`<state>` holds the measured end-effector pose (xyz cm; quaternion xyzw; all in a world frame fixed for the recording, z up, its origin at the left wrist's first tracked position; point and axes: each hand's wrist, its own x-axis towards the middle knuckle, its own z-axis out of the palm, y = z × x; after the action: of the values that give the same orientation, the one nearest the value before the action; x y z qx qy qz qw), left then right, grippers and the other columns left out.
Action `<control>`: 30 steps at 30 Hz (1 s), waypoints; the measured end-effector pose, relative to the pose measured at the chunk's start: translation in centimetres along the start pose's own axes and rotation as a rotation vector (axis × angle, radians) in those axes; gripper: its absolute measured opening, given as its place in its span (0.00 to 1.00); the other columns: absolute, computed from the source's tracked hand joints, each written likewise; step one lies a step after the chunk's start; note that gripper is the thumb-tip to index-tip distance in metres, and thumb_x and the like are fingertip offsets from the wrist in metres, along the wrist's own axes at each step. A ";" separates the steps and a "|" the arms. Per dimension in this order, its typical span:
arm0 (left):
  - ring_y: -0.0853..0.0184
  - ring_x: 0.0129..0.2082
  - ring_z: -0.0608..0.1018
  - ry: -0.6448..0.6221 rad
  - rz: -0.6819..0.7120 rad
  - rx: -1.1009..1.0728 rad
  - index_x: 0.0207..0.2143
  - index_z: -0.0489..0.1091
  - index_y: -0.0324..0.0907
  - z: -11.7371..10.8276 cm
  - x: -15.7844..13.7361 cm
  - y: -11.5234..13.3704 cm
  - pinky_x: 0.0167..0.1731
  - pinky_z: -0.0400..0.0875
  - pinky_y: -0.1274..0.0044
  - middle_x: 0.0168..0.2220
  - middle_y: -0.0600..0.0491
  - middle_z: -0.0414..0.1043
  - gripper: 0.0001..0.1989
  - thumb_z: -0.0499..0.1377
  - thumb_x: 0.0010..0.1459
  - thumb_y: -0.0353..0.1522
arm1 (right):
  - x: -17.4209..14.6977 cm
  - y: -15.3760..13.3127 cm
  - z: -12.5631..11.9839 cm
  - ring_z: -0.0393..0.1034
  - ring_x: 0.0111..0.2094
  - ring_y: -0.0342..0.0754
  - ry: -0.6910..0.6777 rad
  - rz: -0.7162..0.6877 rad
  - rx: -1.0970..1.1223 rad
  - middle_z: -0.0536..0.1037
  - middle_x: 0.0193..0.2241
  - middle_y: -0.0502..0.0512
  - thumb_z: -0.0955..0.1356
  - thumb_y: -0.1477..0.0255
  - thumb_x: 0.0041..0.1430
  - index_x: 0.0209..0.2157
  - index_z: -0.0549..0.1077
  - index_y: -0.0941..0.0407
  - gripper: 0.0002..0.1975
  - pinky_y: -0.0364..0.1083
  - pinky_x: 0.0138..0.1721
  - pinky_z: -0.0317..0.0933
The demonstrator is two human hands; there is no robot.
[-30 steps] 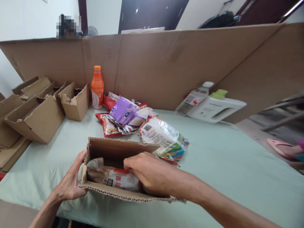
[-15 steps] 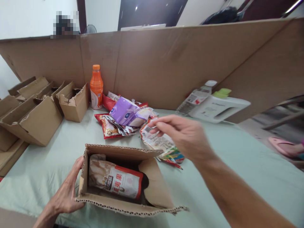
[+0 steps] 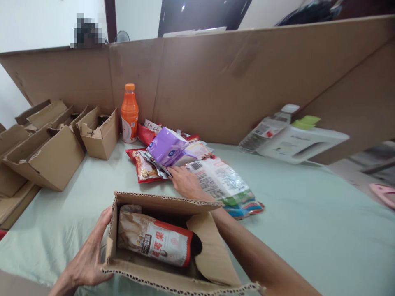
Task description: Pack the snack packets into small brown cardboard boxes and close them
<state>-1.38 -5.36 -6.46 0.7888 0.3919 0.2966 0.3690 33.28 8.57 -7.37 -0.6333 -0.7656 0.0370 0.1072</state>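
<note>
An open cardboard box (image 3: pixel 166 201) tilts toward me in the foreground, with my left hand (image 3: pixel 89 250) gripping its left end. Inside lies a brown, white and red snack bag (image 3: pixel 166 240) with Chinese lettering. Beyond the box my right hand (image 3: pixel 187 181) reaches into a pile of packets, fingers closed at the ends of some thin silver sachets (image 3: pixel 156 164). A purple tissue pack (image 3: pixel 166 146) rests on top of the pile, just above those fingers. To the left is a red snack bag (image 3: pixel 143 166); a white and green bag (image 3: pixel 225 185) lies right of the hand.
Several cardboard boxes (image 3: pixel 55 152) stand at the left, beside an orange drink bottle (image 3: pixel 129 115). At the back right, a clear bottle (image 3: pixel 268 129) and a white jug (image 3: pixel 302 142) lean against the tall cardboard wall (image 3: pixel 216 82). A person's blurred head shows above the wall.
My right hand has moved left and down from above the white and green bag to the silver sachets. That bag now lies flatter and farther right. My left hand still holds the box.
</note>
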 end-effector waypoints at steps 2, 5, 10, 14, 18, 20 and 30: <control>0.38 0.73 0.55 0.003 0.000 0.006 0.75 0.42 0.53 0.1 0.0 -0.2 0.69 0.54 0.47 0.75 0.46 0.47 0.53 0.65 0.52 0.35 | -0.4 0.3 -0.6 0.71 0.57 0.59 -0.023 -0.003 -0.014 0.76 0.58 0.68 0.59 0.79 0.70 0.58 0.74 0.62 0.21 0.52 0.56 0.64; 0.40 0.73 0.55 0.018 0.020 0.002 0.74 0.42 0.52 0.3 0.3 0.0 0.69 0.53 0.47 0.75 0.47 0.46 0.53 0.62 0.49 0.31 | -1.2 0.5 -1.5 0.72 0.57 0.56 -0.042 -0.013 -0.030 0.77 0.57 0.65 0.57 0.78 0.72 0.56 0.76 0.59 0.21 0.50 0.56 0.64; 0.46 0.72 0.59 0.045 0.029 -0.001 0.73 0.44 0.53 0.4 1.0 1.1 0.70 0.57 0.51 0.74 0.48 0.50 0.47 0.58 0.53 0.30 | -1.6 -0.5 -1.9 0.71 0.58 0.57 -0.036 -0.008 -0.041 0.75 0.59 0.64 0.62 0.72 0.71 0.60 0.73 0.57 0.19 0.49 0.54 0.65; 0.43 0.71 0.59 -0.005 -0.042 0.018 0.73 0.40 0.53 0.1 0.2 1.1 0.68 0.59 0.50 0.74 0.46 0.48 0.50 0.60 0.52 0.29 | -0.4 -1.5 -0.9 0.71 0.56 0.61 -0.035 0.033 -0.029 0.75 0.58 0.70 0.66 0.72 0.68 0.59 0.72 0.61 0.21 0.52 0.52 0.66; 0.42 0.72 0.57 0.018 -0.066 0.050 0.73 0.41 0.49 0.2 -0.5 0.7 0.69 0.57 0.49 0.74 0.43 0.49 0.51 0.61 0.51 0.29 | 0.4 -2.1 -0.2 0.72 0.54 0.62 -0.017 0.061 0.027 0.77 0.54 0.73 0.61 0.78 0.68 0.56 0.74 0.64 0.18 0.52 0.49 0.67; 0.43 0.72 0.58 0.036 -0.060 0.054 0.73 0.42 0.50 0.4 -0.5 0.5 0.69 0.56 0.50 0.73 0.44 0.50 0.50 0.60 0.52 0.30 | 0.2 -2.2 -0.2 0.72 0.55 0.60 0.004 0.055 0.080 0.77 0.54 0.70 0.60 0.78 0.69 0.54 0.74 0.61 0.18 0.51 0.50 0.66; 0.44 0.73 0.55 0.011 -0.024 0.051 0.73 0.44 0.48 0.0 0.4 1.4 0.68 0.58 0.50 0.74 0.43 0.47 0.45 0.58 0.56 0.32 | -4.4 -0.1 -3.8 0.75 0.30 0.55 0.232 0.180 0.536 0.78 0.24 0.55 0.58 0.57 0.69 0.29 0.73 0.50 0.20 0.50 0.33 0.69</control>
<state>-0.62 -5.59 -5.27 0.7914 0.4110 0.2865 0.3502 34.74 3.97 -4.11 -0.6478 -0.6520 0.1745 0.3532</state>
